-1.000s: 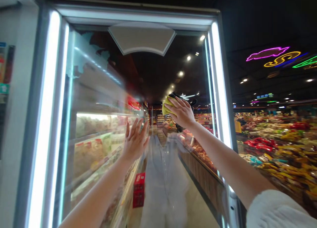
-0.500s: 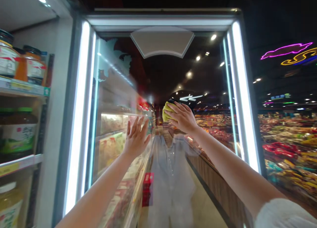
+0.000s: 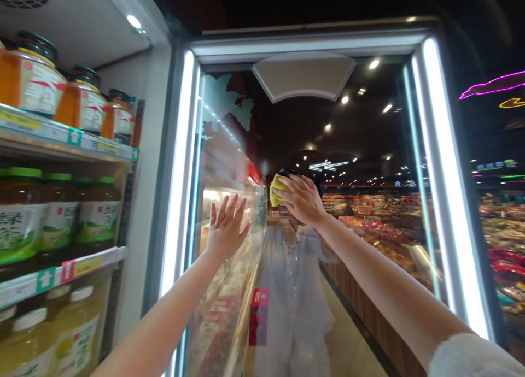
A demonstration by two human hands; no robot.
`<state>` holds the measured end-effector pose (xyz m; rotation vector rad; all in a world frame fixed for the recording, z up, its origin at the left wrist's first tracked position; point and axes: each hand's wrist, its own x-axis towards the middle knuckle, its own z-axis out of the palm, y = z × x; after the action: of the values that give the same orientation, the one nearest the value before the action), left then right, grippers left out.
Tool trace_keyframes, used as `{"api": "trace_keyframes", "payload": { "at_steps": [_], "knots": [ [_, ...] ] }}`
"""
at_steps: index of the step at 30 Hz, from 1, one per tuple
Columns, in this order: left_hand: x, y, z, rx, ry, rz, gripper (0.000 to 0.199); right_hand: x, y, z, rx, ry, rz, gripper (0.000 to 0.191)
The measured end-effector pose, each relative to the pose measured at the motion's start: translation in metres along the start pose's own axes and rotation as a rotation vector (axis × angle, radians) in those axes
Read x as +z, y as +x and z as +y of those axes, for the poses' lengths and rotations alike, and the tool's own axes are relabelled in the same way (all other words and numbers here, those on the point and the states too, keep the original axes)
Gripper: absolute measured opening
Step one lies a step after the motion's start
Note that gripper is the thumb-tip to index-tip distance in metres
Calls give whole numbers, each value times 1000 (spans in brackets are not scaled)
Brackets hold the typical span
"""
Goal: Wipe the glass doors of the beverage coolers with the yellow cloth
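A glass door with a bright lit frame fills the middle of the view. My right hand presses a folded yellow cloth to the glass near the centre, its fingers over the cloth's right side. Left of it, my left hand is raised at the glass with its fingers spread and nothing in them; whether its palm touches the glass cannot be made out. A faint reflection of a person in pale clothes shows in the pane.
Shelves at the left hold orange jars and green-capped bottles, with pale bottles below. The door's lit right edge slants down at the right. Colourful goods lie beyond it.
The view has turned left, so the door frame sits further right and more of the shelves shows. Both hands stay near the glass, the right still with the cloth.
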<state>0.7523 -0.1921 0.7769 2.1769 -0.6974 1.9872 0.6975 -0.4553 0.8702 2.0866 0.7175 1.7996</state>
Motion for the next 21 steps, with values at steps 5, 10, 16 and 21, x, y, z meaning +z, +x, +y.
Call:
{"api": "trace_keyframes", "payload": {
  "at_steps": [5,10,16,21],
  "knots": [
    [-7,-17,-33,0,30,-3,71,9,35,3,303,12,192,32],
    [-12,-24,-58,-14,96,-6,65,37,87,-57,183,54,111,38],
    [-20,-40,-83,-34,132,-56,61,37,63,-79,3,83,7,33],
    [-30,-50,-103,-34,184,-80,59,53,111,-103,227,68,112,36]
  ]
}}
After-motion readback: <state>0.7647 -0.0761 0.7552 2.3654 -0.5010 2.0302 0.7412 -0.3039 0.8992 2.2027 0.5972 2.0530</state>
